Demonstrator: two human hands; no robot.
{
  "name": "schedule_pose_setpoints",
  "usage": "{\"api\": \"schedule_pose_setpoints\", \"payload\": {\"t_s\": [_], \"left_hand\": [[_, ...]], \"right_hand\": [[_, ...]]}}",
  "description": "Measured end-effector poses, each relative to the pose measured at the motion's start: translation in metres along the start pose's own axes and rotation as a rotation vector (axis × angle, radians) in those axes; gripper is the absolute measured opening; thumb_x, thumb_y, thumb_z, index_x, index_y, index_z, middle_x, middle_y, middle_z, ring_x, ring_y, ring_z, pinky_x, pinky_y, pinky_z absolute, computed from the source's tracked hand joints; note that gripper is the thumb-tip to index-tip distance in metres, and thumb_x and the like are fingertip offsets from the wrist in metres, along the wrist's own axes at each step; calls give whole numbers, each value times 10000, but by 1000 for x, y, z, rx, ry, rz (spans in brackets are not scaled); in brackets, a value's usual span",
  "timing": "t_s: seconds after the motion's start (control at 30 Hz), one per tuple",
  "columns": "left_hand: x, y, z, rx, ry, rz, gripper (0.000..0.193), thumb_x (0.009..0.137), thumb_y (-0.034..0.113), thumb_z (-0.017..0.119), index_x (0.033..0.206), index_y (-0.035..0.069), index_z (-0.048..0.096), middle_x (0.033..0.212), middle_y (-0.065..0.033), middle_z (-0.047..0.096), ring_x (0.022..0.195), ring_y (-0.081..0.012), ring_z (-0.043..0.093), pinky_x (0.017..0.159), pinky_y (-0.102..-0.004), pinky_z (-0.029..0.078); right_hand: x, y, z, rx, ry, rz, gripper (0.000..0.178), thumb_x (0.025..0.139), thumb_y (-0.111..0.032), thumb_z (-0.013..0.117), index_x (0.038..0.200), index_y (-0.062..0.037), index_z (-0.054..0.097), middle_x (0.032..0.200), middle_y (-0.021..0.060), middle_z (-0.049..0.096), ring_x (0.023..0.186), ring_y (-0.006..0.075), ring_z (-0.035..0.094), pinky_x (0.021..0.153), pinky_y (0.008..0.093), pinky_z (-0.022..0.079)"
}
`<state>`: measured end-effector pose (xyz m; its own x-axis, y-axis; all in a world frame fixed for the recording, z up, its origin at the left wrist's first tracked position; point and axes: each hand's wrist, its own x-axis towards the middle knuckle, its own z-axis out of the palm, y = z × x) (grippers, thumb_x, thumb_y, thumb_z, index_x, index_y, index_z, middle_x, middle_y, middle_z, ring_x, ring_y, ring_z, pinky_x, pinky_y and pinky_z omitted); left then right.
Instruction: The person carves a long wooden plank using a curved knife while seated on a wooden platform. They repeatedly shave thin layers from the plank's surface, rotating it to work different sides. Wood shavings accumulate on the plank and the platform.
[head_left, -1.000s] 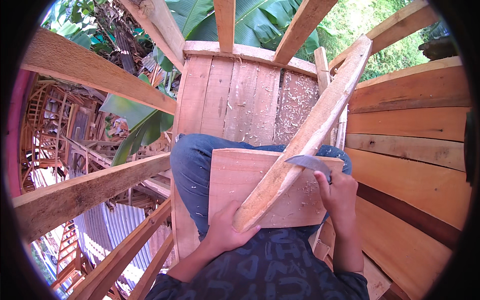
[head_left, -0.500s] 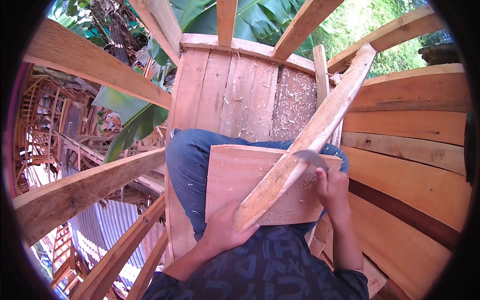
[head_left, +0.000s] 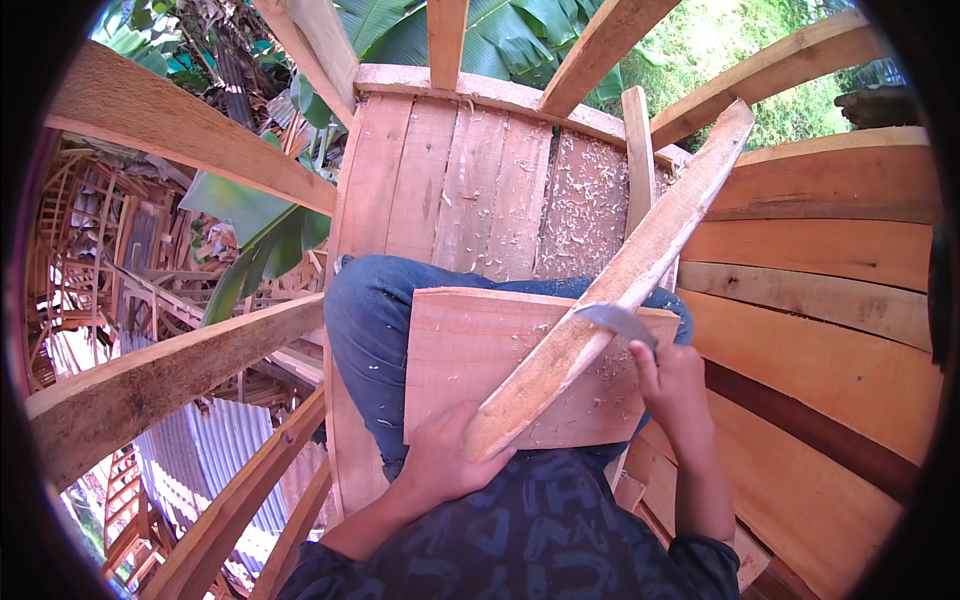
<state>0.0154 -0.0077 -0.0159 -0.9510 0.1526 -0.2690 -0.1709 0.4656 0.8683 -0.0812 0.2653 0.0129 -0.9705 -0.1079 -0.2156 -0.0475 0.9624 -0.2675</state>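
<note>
A long, rough-edged strip of wood [head_left: 610,290] slants from my waist up to the far right. Its near end is in the grip of my left hand [head_left: 452,450]. My right hand [head_left: 672,388] is closed round the handle of a knife with a curved blade [head_left: 617,320]; the fingers hide most of that handle. The blade lies across the strip near its middle, against its right-hand edge. Under the strip, a flat square board [head_left: 480,345] rests on my lap, over my blue trousers [head_left: 365,325].
Pale shavings [head_left: 590,195] are scattered over the plank floor [head_left: 420,180] ahead. Upright timbers [head_left: 180,345] rise along the left and far edges, and a plank wall [head_left: 820,330] stands on the right. Beyond are banana leaves [head_left: 480,45] and corrugated sheets [head_left: 220,460] lower down.
The knife blade has shifted slightly left over the strip, and my right hand has turned and lowered a little. My left hand keeps its hold; the whole view has drifted slightly.
</note>
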Motion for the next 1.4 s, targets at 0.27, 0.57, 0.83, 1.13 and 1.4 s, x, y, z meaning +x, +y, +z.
{"api": "schedule_pose_setpoints", "payload": {"t_s": [0.27, 0.57, 0.83, 1.13, 1.4], "left_hand": [[0, 2, 2, 32, 15, -12, 512, 644, 221, 838, 1024, -19, 592, 879, -181, 639, 803, -333, 656, 701, -381, 510], [-4, 3, 6, 32, 31, -7, 497, 676, 257, 816, 1014, -24, 584, 881, -200, 636, 786, -366, 647, 686, -398, 515], [-16, 3, 3, 169, 114, 79, 511, 573, 202, 854, 962, -1, 592, 787, -134, 594, 745, -308, 553, 686, -385, 440], [-17, 1, -2, 330, 171, 123, 545, 531, 208, 851, 935, 20, 537, 903, -135, 441, 884, -315, 409, 781, -429, 331], [-17, -16, 5, 370, 202, 145, 538, 545, 216, 852, 877, 45, 464, 861, -123, 407, 807, -295, 386, 718, -403, 287]], "right_hand": [[-1, 5, 13, 95, 19, 58, 487, 896, -398, 609, 626, 6, 574, 567, 221, 550, 572, 416, 595, 507, 472, 448], [-3, 20, 26, 292, 6, 89, 513, 906, -393, 592, 629, 37, 563, 578, 239, 551, 582, 423, 593, 516, 470, 451], [-4, 28, 26, 270, 100, 7, 438, 853, -419, 659, 695, -17, 587, 580, 168, 553, 568, 363, 602, 513, 419, 454], [-1, 20, 33, 406, 64, 18, 427, 866, -418, 652, 677, -38, 609, 524, 166, 536, 487, 349, 577, 464, 430, 438], [-1, 11, 33, 324, 110, -62, 487, 882, -409, 623, 601, -16, 554, 543, 192, 546, 522, 382, 584, 489, 438, 450]]}}
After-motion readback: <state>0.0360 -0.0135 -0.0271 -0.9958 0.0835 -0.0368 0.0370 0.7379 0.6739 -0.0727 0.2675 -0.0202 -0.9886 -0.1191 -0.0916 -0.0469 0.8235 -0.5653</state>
